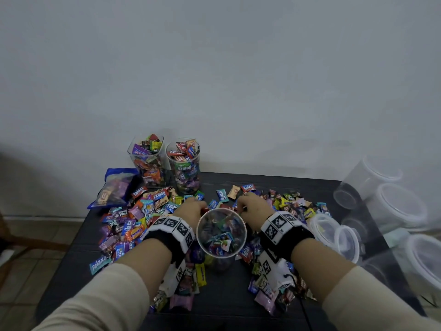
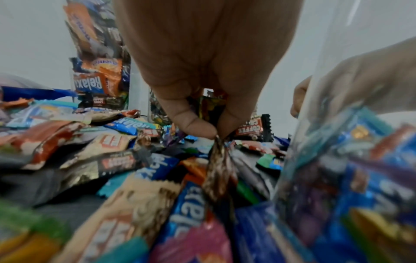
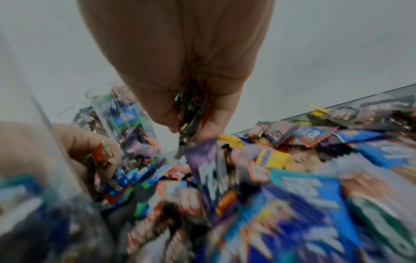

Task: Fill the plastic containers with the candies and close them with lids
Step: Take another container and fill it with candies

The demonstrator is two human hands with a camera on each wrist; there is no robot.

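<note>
The round container (image 1: 221, 231), partly filled, stands on the tabletop (image 1: 274, 185) between your hands. Your left hand (image 2: 202, 71) pinches a brown-wrapped candy (image 2: 219, 165); your right hand (image 3: 180, 62) grips several candies (image 3: 191, 110).

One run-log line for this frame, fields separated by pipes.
phase: filling | left hand: pinches brown candy | right hand: grips candies | open container: part-filled, between hands | two far containers: full, unlidded
</note>
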